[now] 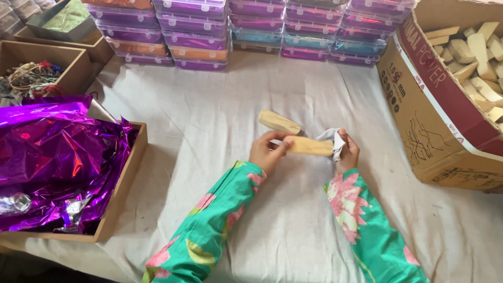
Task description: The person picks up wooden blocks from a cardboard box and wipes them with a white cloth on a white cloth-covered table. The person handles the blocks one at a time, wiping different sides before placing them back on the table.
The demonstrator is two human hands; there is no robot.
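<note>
White cloth (293, 105) covers the whole table we work at, creased and a little marked near its front edge. At the right edge stands our big cardboard box (440, 120), tilted open and heaped with pale wooden pieces (479, 50). Along the back edge run stacks of shallow plastic boxes (251, 29), purple, orange and teal, packed side by side. At the left edge a low wooden tray (123, 188) holds crumpled purple foil (52, 162), and behind it, toward the back left corner, a second wooden tray (68, 57) carries tangled cords (29, 78). Our sleeves are green with pink flowers. Near the middle of the table, lifted just above the cloth, we hold a wooden piece (309, 146) lying roughly level between both hands. Our left hand (267, 152) pinches its left end between thumb and fingers. Our right hand (347, 152) is closed on a small white rag (332, 140) that is pressed around the right end of the piece. Just behind it, another wooden piece (279, 122) lies on the cloth, slanted and apart from our hands.
</note>
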